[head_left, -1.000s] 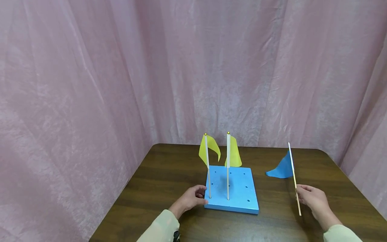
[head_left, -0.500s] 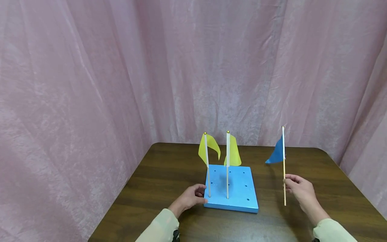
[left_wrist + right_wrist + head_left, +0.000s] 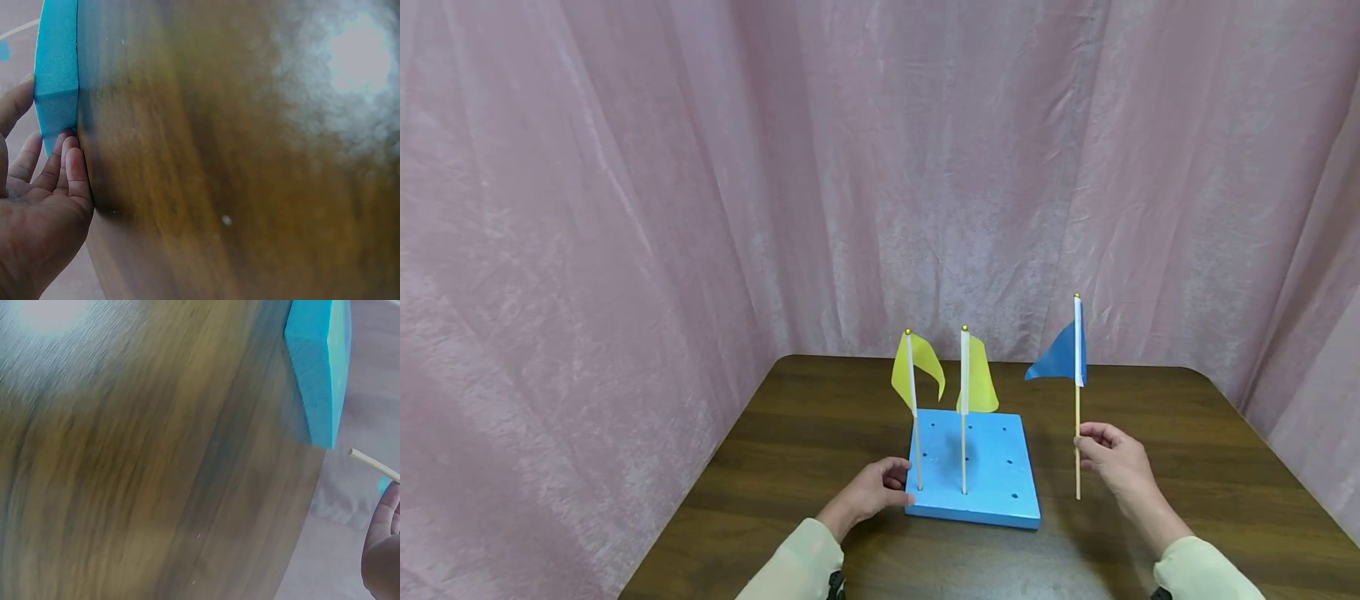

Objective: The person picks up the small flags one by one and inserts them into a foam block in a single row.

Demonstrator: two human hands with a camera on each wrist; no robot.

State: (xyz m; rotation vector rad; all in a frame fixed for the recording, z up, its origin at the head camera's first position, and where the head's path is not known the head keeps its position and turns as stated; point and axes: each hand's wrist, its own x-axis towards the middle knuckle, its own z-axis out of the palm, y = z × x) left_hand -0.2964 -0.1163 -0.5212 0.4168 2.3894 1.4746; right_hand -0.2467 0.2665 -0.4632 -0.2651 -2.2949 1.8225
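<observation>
My right hand pinches the lower stick of a small blue flag, upright over the table to the right of a blue pegboard. The stick's bare lower end shows in the right wrist view, near the board's corner. With relaxed fingers, my left hand rests against the board's left edge by the front corner; the left wrist view has the fingertips right at its side. Two yellow flags, one left and one right, stand in holes along the board's front row.
The board's top has several other small holes, including one at the front right. Under everything is a dark wooden table with rounded far corners. A pink curtain hangs behind and beside it.
My right hand has carried the blue flag left and upward towards the board, and its tilted stick has come upright. My left hand and the yellow flags have stayed in place.
</observation>
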